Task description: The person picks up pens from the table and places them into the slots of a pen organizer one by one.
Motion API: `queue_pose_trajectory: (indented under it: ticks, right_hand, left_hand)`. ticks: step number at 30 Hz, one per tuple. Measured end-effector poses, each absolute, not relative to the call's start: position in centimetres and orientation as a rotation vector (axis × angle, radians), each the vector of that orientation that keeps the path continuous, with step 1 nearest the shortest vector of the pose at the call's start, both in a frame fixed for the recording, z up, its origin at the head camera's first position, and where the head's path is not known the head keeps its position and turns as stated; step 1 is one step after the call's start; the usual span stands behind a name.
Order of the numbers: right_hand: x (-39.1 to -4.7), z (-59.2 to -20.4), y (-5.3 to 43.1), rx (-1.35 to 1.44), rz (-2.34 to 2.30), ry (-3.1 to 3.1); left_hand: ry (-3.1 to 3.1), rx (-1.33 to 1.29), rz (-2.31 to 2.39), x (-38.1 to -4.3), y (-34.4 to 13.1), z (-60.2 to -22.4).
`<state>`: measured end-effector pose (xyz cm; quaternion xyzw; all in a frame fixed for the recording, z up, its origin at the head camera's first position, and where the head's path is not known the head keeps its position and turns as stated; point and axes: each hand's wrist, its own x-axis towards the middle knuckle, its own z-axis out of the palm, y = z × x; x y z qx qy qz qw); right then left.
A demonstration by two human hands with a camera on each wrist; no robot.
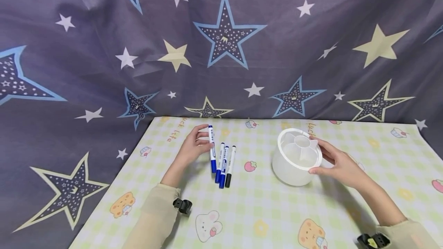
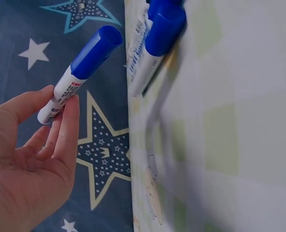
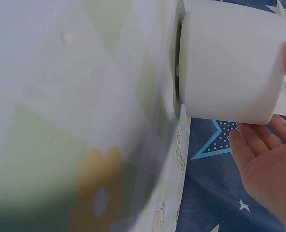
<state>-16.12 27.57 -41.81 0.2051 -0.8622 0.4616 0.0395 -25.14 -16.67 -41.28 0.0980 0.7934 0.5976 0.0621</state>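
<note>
L hand point(image 1: 192, 147) pinched a blue-capped marker point(image 1: 212, 148) btwn thumb & fingertips, at L part of bench point(image 1: 263, 203); marker had white barrel w/ printed label, cap end pointing twd the person in head view. L wrist view: held marker was off the bench surface, cap angled away from palm, other fingers loosely bent below it.

Just R of it, 3 more markers lay on bench side by side, roughly parallel, caps twd the person: a 2nd blue one point(image 1: 219, 164), a 3rd blue one point(image 1: 224, 166), then a blk-capped one point(image 1: 230, 166) at the R end. All w/ white barrels.

R hand point(image 1: 340, 166) gripped a round white container point(image 1: 292, 170) from its R side, thumb on near side nr rim, fingers round far side. Container sat upright, well apart from markers, base at bench surface; clear petal-shaped piece point(image 1: 301, 146) at its top, partly past the rim by the fingers.

Bench top = green/white check w/ cartoon prints. Bg: dk grey-purple curtain point(image 1: 277, 49) w/ stars. Beige sleeves point(image 1: 149, 214) on both arms, small blk device point(image 1: 182, 205) at L wrist, similar one at R wrist
</note>
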Motion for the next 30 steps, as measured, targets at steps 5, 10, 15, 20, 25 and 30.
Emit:
queue_pose_trajectory:
  ticks: [5,10,15,20,25,30]
  right_hand:
    - [-16.0,-41.8,27.5,0.636,1.42,-2.633]
    - [-16.1,-41.8,27.6,0.633,1.418,-2.638]
    - [-16.1,-41.8,27.6,0.626,1.426,-2.648]
    - [-16.2,-41.8,27.6,0.62,1.429,-2.654]
    - [-16.1,-41.7,27.5,0.622,1.438,-2.655]
    - [-16.1,-41.7,27.6,0.626,1.441,-2.652]
  left_hand:
    - [2.425,0.332,1.844,-25.0,-15.9,-40.5]
    - [2.463,0.4,1.868,-24.9,-14.9,-39.5]
    - [2.508,0.457,1.863,-24.7,-13.8,-38.6]
    - [2.516,0.501,1.877,-24.5,-12.6,-37.7]
    - [2.487,0.525,1.923,-24.3,-11.3,-37.0]
    - [2.453,0.572,1.966,-24.1,-10.0,-36.1]
